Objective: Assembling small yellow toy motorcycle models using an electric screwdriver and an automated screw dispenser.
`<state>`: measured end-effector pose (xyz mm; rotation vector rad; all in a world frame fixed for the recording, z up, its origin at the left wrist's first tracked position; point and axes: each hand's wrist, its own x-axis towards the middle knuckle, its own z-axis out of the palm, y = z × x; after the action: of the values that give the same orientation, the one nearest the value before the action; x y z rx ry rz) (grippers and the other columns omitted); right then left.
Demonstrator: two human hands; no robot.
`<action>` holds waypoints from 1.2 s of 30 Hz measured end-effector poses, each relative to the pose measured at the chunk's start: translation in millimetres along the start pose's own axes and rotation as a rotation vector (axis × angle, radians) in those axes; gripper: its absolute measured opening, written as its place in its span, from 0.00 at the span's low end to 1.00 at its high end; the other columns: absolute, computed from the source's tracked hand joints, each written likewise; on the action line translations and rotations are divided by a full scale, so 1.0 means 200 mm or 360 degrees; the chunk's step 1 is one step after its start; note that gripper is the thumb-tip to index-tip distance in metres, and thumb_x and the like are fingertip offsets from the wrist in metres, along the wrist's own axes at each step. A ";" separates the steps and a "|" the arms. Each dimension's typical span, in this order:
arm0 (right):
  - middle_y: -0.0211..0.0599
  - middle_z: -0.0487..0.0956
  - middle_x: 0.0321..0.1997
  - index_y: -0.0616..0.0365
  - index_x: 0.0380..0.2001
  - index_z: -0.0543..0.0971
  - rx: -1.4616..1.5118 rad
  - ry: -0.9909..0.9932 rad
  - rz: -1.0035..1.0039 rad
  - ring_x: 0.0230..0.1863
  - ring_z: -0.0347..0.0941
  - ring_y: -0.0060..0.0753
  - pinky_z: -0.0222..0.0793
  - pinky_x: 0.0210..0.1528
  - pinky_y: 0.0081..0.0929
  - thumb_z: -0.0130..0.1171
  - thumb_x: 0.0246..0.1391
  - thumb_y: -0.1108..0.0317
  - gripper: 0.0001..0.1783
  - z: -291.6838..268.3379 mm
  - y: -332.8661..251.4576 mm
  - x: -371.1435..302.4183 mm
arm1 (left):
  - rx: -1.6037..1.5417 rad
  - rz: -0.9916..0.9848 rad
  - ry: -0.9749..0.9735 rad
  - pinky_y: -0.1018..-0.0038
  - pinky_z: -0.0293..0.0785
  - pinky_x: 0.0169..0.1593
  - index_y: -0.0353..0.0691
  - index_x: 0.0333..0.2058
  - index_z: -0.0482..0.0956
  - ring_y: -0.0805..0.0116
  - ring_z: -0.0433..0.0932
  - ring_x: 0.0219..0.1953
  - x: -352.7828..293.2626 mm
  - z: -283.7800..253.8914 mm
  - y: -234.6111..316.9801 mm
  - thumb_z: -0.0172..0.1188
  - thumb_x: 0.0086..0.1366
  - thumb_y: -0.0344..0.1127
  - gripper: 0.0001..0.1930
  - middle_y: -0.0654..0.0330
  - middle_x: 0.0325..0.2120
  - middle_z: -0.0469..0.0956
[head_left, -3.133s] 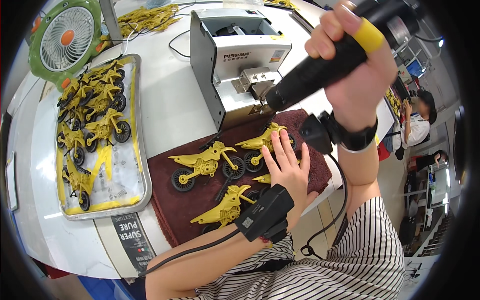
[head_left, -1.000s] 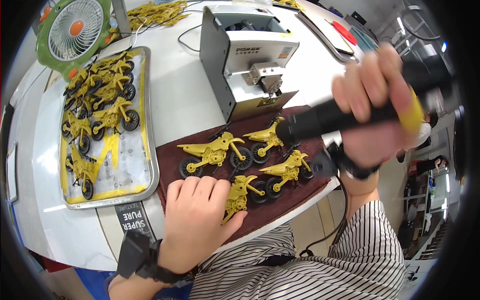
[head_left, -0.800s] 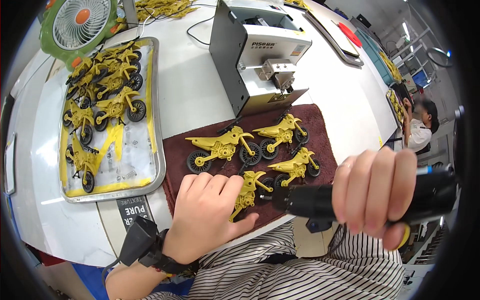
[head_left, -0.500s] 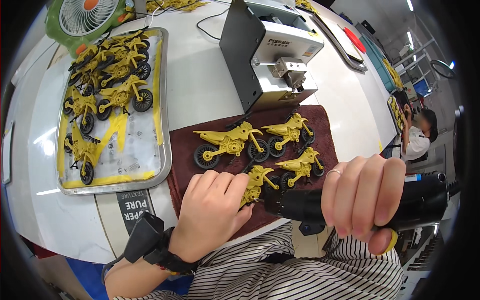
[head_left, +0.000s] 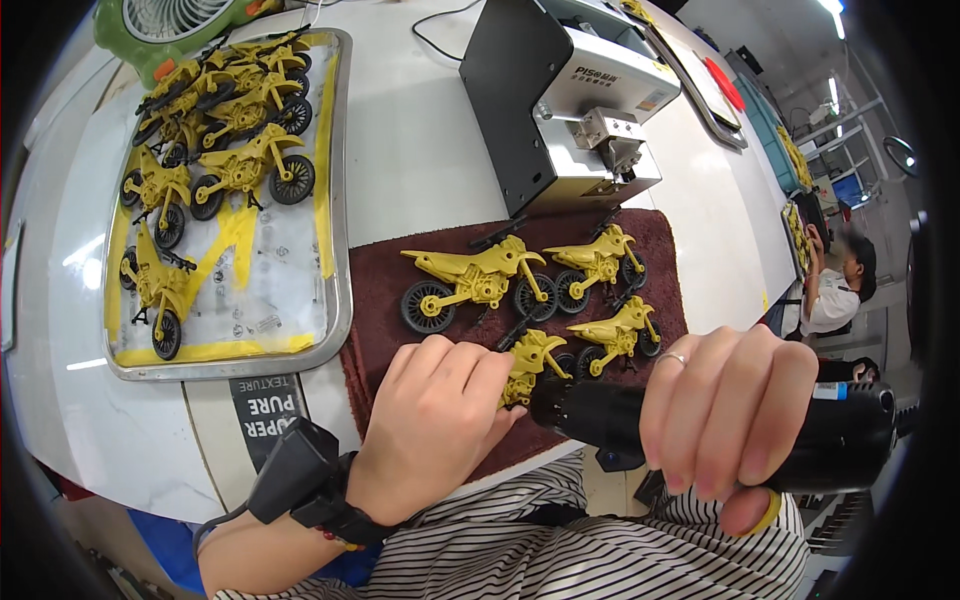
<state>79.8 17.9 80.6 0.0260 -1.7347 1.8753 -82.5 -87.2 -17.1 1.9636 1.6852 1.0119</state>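
My left hand (head_left: 432, 425) is closed around a yellow toy motorcycle (head_left: 533, 362), pressing it onto the brown cloth (head_left: 375, 300). The hand covers the toy's rear part. In my right hand (head_left: 725, 415) is a black electric screwdriver (head_left: 598, 412), held level with its nose pointing left. That nose is right against the side of the held motorcycle, and its bit is not visible. Beyond my hands on the cloth stand a larger-looking yellow toy motorcycle (head_left: 482, 275) with black wheels, another motorcycle (head_left: 598, 262) to its right, and one (head_left: 618, 330) nearer the screwdriver.
At left, a metal-rimmed tray (head_left: 343, 200) holds several yellow toy motorcycles (head_left: 245, 165). Behind the cloth stands a black and silver machine (head_left: 590, 110). A green fan (head_left: 165, 40) is at the far left corner. Off to the right, another person (head_left: 835, 285) sits at the table.
The view has shifted slightly, so the tray, machine and cloth sit differently in the picture. The screwdriver's nose looks closer to the held motorcycle. Both hands keep their hold.
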 end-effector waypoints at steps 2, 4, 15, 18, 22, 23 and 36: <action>0.36 0.77 0.24 0.58 0.30 0.70 -0.0020 -0.0256 -0.0260 0.23 0.75 0.31 0.73 0.27 0.25 0.67 0.41 0.76 0.15 -0.03 0.05 0.02 | 0.0012 -0.0012 -0.0019 0.69 0.65 0.38 0.39 0.36 0.75 0.61 0.70 0.33 0.00 0.00 -0.01 0.69 0.34 0.29 0.24 0.62 0.30 0.73; 0.36 0.78 0.24 0.59 0.30 0.70 -0.0025 -0.0315 -0.0259 0.23 0.76 0.32 0.73 0.27 0.25 0.68 0.41 0.76 0.16 -0.03 0.05 0.03 | 0.0002 -0.0012 0.0001 0.69 0.65 0.37 0.39 0.35 0.76 0.62 0.70 0.33 0.00 0.01 -0.01 0.69 0.34 0.29 0.23 0.62 0.29 0.73; 0.25 0.69 0.18 0.56 0.26 0.66 0.0133 0.0310 -0.0669 0.17 0.65 0.21 0.70 0.33 0.20 0.61 0.36 0.77 0.15 -0.13 -0.25 0.02 | 0.0072 -0.0093 0.0011 0.71 0.63 0.35 0.40 0.32 0.76 0.63 0.67 0.30 -0.01 -0.01 -0.02 0.72 0.36 0.32 0.20 0.63 0.26 0.71; 0.26 0.64 0.24 0.52 0.26 0.66 -0.0095 0.0404 -0.0691 0.26 0.61 0.20 0.55 0.37 0.24 0.52 0.42 0.66 0.08 -0.28 -0.38 0.07 | -0.0097 0.0035 -0.0002 0.71 0.62 0.35 0.40 0.34 0.76 0.65 0.67 0.31 0.02 0.02 -0.01 0.69 0.41 0.34 0.19 0.64 0.27 0.69; 0.29 0.60 0.27 0.55 0.30 0.65 -0.0217 0.0509 -0.0606 0.28 0.57 0.24 0.54 0.38 0.26 0.48 0.51 0.67 0.05 -0.45 -0.19 0.25 | -0.0094 0.0007 0.0033 0.71 0.63 0.37 0.39 0.35 0.77 0.64 0.68 0.32 0.02 0.00 -0.04 0.71 0.39 0.33 0.21 0.64 0.29 0.72; 0.28 0.61 0.26 0.55 0.30 0.65 -0.0316 0.0563 -0.0587 0.28 0.58 0.24 0.55 0.37 0.25 0.48 0.50 0.67 0.05 -0.47 -0.17 0.26 | -0.0091 0.0013 0.0033 0.71 0.63 0.37 0.39 0.35 0.77 0.64 0.68 0.32 0.02 0.00 -0.04 0.71 0.39 0.33 0.21 0.64 0.29 0.72; 0.28 0.62 0.25 0.55 0.30 0.65 -0.0444 0.0780 -0.0442 0.25 0.59 0.23 0.55 0.34 0.24 0.48 0.50 0.68 0.06 -0.41 -0.12 0.31 | -0.0112 0.0000 0.0034 0.70 0.64 0.38 0.39 0.36 0.78 0.64 0.69 0.33 0.03 0.00 -0.04 0.70 0.39 0.34 0.21 0.64 0.30 0.74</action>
<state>68.0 118.3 114.3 -0.2648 -1.5371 1.2941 -88.3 -80.6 -21.0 1.9149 1.6376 1.0809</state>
